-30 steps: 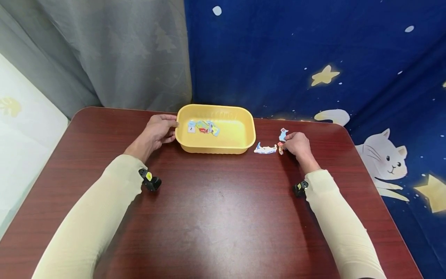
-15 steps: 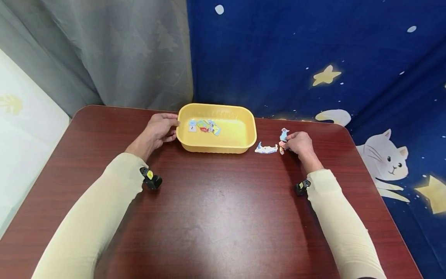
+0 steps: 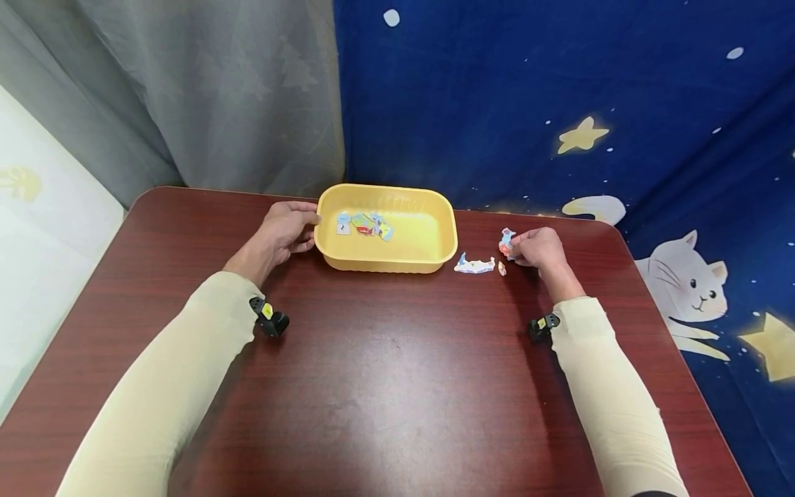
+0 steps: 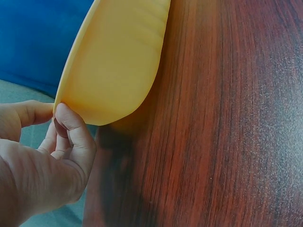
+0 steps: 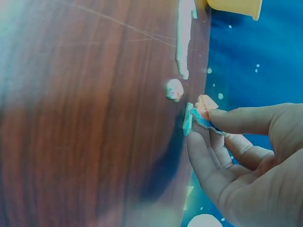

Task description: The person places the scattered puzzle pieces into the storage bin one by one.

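At the far side of the table stands a yellow plastic bin (image 3: pixel 385 266) with several colourful flat cutout pieces (image 3: pixel 364 227) inside, at its left. My left hand (image 3: pixel 282 231) pinches the bin's left end at the rim, thumb and finger on either side of it. To the bin's right, my right hand (image 3: pixel 540 250) pinches a small flat red-and-blue piece (image 5: pixel 204 111) between thumb and fingers. Just beside those fingertips a light-blue cutout piece (image 5: pixel 187 119) rests on the table. A long white-and-blue cutout (image 3: pixel 475 266) and a small brownish piece (image 3: pixel 502 268) lie nearby.
The dark red-brown wooden table (image 3: pixel 391 366) spreads in front of both arms. Behind its far edge hang a grey curtain (image 3: pixel 248 96) and a blue one (image 3: pixel 459 103) with stars and a cat. Each wrist wears a small black camera.
My right hand has picked up the red-and-blue piece beside the small brownish one and moved it slightly away from me, over the light-blue piece. The left hand stays at the bin.
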The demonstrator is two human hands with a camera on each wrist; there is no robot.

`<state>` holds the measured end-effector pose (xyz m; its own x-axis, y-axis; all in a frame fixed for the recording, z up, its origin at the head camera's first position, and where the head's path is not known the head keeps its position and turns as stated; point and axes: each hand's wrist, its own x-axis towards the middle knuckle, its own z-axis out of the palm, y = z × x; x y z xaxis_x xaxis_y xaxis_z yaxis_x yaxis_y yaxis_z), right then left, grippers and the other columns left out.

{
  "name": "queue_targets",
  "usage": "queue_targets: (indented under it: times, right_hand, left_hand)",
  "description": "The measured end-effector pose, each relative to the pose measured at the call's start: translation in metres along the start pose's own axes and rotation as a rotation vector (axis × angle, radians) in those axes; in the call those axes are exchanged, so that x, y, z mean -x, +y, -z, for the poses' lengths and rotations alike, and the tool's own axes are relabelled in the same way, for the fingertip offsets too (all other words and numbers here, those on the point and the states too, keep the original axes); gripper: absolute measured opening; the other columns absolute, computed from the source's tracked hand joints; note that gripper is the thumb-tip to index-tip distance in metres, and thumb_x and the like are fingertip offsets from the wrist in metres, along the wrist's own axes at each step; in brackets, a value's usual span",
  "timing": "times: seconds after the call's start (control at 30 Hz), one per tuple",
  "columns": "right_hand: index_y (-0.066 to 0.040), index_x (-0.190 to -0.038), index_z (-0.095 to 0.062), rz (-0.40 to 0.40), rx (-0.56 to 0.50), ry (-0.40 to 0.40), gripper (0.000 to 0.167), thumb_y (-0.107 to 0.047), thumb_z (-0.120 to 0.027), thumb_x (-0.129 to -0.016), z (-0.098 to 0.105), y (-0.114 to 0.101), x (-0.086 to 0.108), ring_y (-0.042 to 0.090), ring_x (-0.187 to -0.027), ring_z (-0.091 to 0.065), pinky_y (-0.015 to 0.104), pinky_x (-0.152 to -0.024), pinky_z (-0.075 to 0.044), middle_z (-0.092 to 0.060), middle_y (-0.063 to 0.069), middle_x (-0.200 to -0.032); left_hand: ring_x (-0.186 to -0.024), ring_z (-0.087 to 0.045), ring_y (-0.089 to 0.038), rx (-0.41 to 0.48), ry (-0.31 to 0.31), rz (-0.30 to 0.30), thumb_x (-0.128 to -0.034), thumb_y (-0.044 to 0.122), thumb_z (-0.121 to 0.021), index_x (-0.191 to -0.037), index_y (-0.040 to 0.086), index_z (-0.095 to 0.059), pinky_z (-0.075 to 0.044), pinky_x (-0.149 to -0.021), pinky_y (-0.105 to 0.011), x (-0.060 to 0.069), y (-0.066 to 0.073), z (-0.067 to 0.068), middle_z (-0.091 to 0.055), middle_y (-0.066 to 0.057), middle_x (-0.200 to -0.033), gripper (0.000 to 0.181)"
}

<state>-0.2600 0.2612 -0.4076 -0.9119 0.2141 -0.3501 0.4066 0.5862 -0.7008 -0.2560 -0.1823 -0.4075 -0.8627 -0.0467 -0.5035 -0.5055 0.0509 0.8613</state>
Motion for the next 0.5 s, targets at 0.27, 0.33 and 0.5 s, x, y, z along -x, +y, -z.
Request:
queue_targets:
  times: [0.27, 0.33, 0.5]
  right_hand:
    - [0.01, -0.109, -0.064, -0.002, -0.046, 0.007, 0.025, 0.001, -0.065, -0.087, 0.006, -0.009, -0.001, 0.003, -0.06, -0.06, 0.023, -0.064, -0.058, -0.064, 0.005, -0.081]
    - [0.01, -0.107, -0.065, 0.006, -0.059, 0.003, 0.023, 0.001, -0.065, -0.087, 0.007, -0.012, -0.002, 0.004, -0.059, -0.061, 0.024, -0.064, -0.059, -0.063, 0.003, -0.079]
    - [0.008, -0.103, -0.066, 0.04, -0.073, 0.024, 0.018, 0.0, -0.065, -0.086, 0.007, -0.021, -0.003, 0.005, -0.061, -0.062, 0.025, -0.065, -0.059, -0.063, 0.002, -0.077]
  left_hand:
    - [-0.055, -0.055, -0.009, -0.002, -0.003, -0.008, -0.0969, 0.017, -0.058, -0.133, 0.013, -0.051, -0.056, -0.058, -0.021, 0.0, -0.001, 0.001, -0.059, -0.006, -0.092, 0.037]
    - [-0.055, -0.055, -0.009, -0.002, -0.003, -0.009, -0.0968, 0.017, -0.058, -0.133, 0.013, -0.051, -0.056, -0.058, -0.021, 0.0, -0.001, 0.0, -0.059, -0.006, -0.092, 0.037]
    - [-0.055, -0.055, -0.009, -0.001, -0.001, -0.009, -0.0966, 0.017, -0.058, -0.132, 0.014, -0.051, -0.056, -0.059, -0.021, -0.001, -0.002, 0.0, -0.059, -0.006, -0.092, 0.036]
